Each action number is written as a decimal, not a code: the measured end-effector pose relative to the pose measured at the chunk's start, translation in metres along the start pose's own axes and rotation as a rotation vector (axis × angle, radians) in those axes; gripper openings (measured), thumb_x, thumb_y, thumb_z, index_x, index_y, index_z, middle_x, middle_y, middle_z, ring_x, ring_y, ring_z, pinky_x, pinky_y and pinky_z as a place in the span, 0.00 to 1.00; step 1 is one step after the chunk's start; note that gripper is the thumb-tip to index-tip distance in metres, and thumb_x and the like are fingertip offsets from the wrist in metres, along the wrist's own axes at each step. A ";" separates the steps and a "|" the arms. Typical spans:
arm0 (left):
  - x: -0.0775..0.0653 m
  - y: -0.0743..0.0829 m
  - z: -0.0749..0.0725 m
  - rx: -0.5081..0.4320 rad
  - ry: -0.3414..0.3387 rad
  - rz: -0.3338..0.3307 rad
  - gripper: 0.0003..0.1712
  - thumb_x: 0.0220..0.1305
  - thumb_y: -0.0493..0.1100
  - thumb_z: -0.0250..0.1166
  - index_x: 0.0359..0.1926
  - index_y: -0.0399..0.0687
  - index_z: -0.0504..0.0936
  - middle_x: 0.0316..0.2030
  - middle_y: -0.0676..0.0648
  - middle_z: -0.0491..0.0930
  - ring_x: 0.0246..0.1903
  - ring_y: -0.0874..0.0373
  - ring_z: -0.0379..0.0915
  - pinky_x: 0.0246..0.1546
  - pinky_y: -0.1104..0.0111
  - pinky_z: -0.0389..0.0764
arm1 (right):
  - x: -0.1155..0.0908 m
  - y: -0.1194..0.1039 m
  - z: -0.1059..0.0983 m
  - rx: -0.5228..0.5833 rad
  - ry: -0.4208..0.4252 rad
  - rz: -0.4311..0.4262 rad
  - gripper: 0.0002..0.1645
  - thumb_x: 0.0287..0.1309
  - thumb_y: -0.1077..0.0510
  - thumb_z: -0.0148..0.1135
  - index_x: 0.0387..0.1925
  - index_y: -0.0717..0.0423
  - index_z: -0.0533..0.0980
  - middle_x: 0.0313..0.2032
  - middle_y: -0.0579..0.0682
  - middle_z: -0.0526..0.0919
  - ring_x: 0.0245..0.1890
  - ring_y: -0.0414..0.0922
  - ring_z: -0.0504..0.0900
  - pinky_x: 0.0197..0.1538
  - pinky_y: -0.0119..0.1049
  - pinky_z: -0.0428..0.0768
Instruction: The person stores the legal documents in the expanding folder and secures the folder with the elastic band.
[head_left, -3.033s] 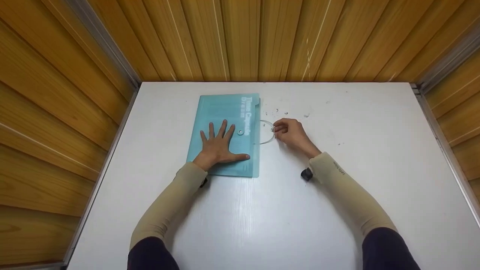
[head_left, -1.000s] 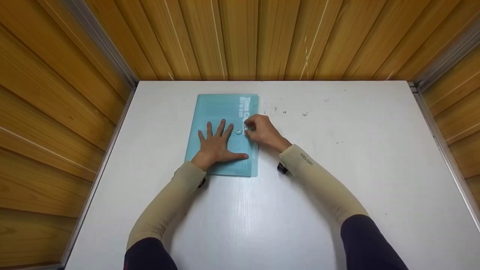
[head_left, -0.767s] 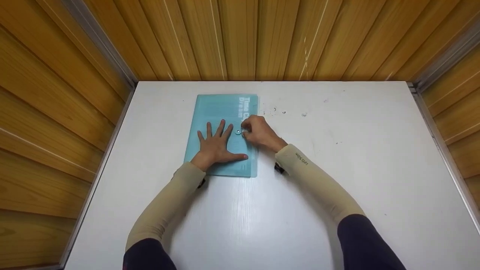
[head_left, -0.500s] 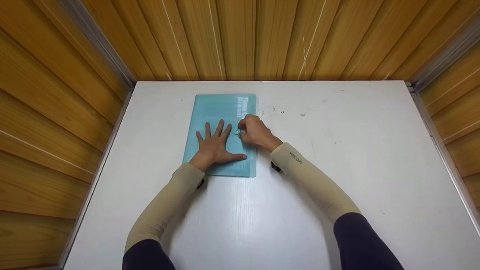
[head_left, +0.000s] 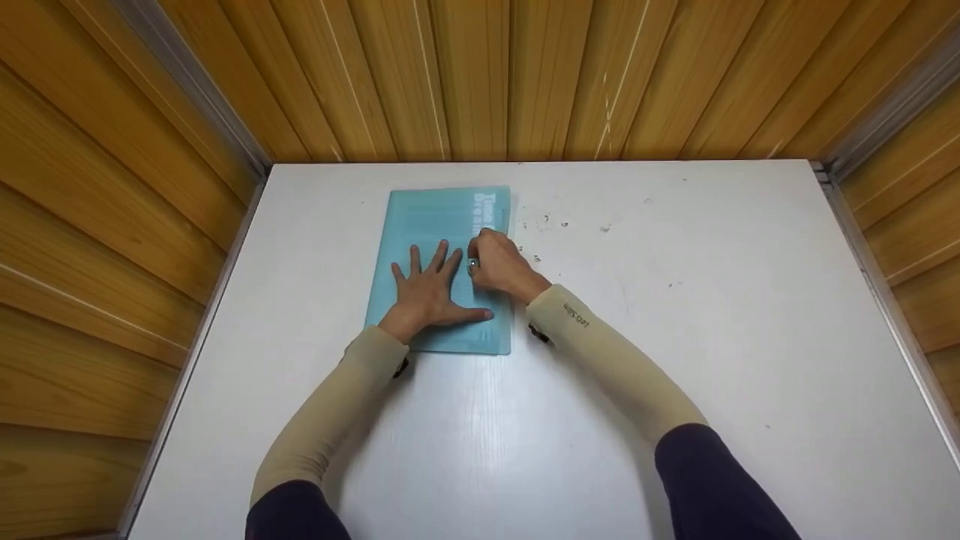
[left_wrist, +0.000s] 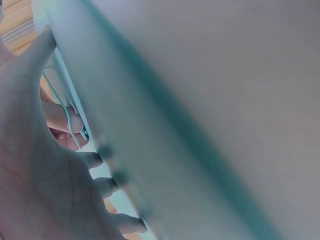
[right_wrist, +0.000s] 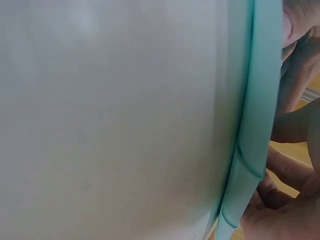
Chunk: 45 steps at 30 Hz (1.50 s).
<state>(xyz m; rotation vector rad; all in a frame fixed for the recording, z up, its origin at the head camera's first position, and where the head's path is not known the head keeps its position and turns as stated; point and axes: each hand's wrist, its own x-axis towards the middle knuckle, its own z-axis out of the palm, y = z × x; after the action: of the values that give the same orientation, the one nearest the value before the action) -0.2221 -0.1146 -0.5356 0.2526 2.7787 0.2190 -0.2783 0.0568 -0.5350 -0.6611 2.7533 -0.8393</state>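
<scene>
A teal plastic document folder (head_left: pixel 427 214) with white lettering lies flat on the white table. My left hand (head_left: pixel 427 296) presses on its lower middle, fingers straight and spread wide. My right hand (head_left: pixel 501 262) is at the round button (head_left: pixel 472 264) on the folder's flap, with thumb and index finger curled together. In the left wrist view, a thin teal elastic cord (left_wrist: pixel 63 106) runs to those fingertips, which pinch it. The right wrist view shows the cord (right_wrist: pixel 249 167) wrapping over the folder's edge. Fingers partly hide the button and lettering.
The white tabletop (head_left: pixel 675 360) carries small dark scuff marks (head_left: pixel 565 224) right of the folder. Wood-patterned panels (head_left: pixel 480 82) stand along the back and both sides, with metal strips at the corners.
My right hand has drawn the cord loop leftward, from beyond the folder's right edge across the flap to the button. The left hand keeps its place on the folder.
</scene>
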 end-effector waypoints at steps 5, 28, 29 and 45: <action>0.000 0.001 0.000 0.004 0.008 -0.001 0.79 0.42 0.94 0.59 0.88 0.65 0.43 0.88 0.49 0.37 0.83 0.27 0.28 0.73 0.22 0.41 | 0.001 0.001 0.000 -0.048 0.000 -0.030 0.13 0.63 0.61 0.65 0.45 0.67 0.85 0.43 0.59 0.82 0.44 0.55 0.80 0.53 0.49 0.82; 0.001 0.003 0.004 0.010 0.000 -0.003 0.79 0.42 0.94 0.59 0.88 0.65 0.43 0.87 0.49 0.37 0.83 0.27 0.28 0.73 0.22 0.41 | -0.001 0.007 0.002 -0.040 -0.011 -0.041 0.15 0.61 0.59 0.64 0.45 0.65 0.84 0.41 0.58 0.83 0.40 0.52 0.79 0.48 0.48 0.83; 0.001 0.003 0.005 0.011 0.000 -0.005 0.79 0.42 0.94 0.59 0.88 0.65 0.43 0.87 0.49 0.37 0.83 0.27 0.28 0.73 0.22 0.41 | -0.001 0.007 0.002 -0.036 -0.014 -0.037 0.15 0.61 0.59 0.64 0.45 0.65 0.84 0.42 0.58 0.83 0.41 0.52 0.79 0.48 0.48 0.83; 0.002 0.000 0.004 0.010 0.002 -0.004 0.78 0.43 0.94 0.58 0.88 0.64 0.43 0.88 0.48 0.37 0.83 0.27 0.28 0.73 0.22 0.40 | -0.006 0.011 0.000 0.058 -0.020 0.023 0.15 0.69 0.58 0.67 0.50 0.66 0.83 0.46 0.59 0.83 0.46 0.54 0.82 0.55 0.49 0.83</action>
<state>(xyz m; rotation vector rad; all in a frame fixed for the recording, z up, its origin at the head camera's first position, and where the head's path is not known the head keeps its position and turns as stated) -0.2225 -0.1138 -0.5401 0.2498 2.7821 0.2051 -0.2768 0.0678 -0.5405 -0.6231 2.7025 -0.8989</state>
